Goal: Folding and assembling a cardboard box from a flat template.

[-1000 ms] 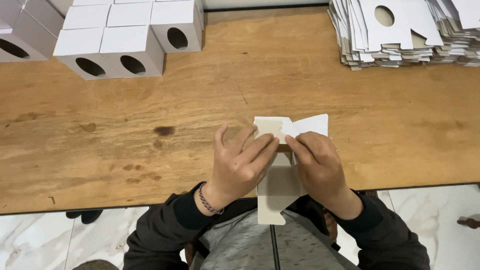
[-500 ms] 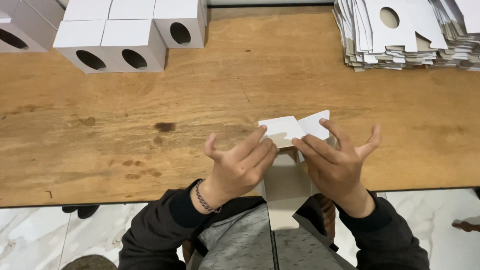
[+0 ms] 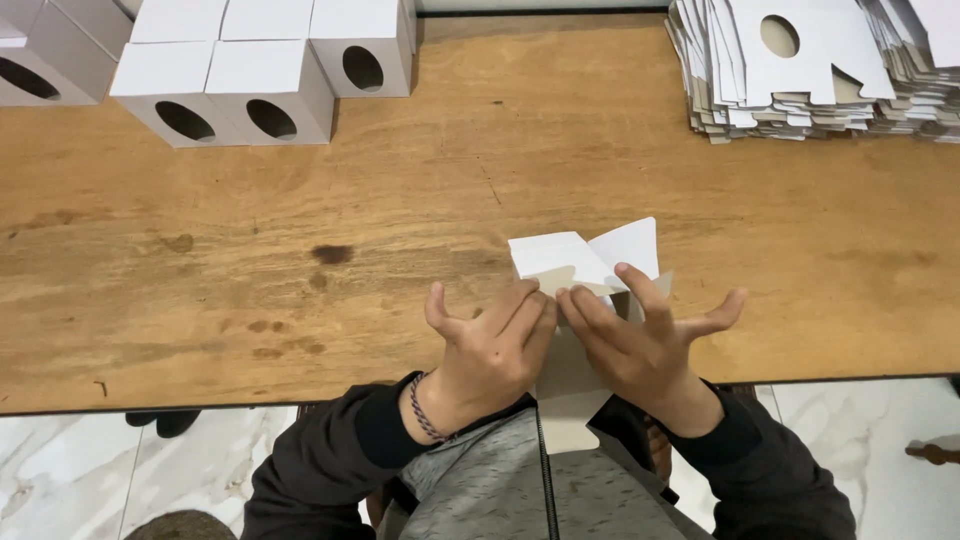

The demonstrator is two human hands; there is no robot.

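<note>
A small white cardboard box (image 3: 585, 262) with its top flaps spread open sits at the near edge of the wooden table (image 3: 400, 230); its brown inner side shows below the hands. My left hand (image 3: 495, 355) presses fingertips against the left flap. My right hand (image 3: 645, 345) has its fingers on the right flap, thumb and little finger splayed out. Both hands hold the box between them, partly hiding its body.
Finished white boxes with oval holes (image 3: 225, 95) stand at the far left. A tall stack of flat box blanks (image 3: 810, 65) lies at the far right. Marble floor (image 3: 870, 430) shows beyond the table's near edge.
The hands have spread apart and the fingers opened out. The box's top flaps, folded down a second ago, now stand open and the box has shifted slightly right.
</note>
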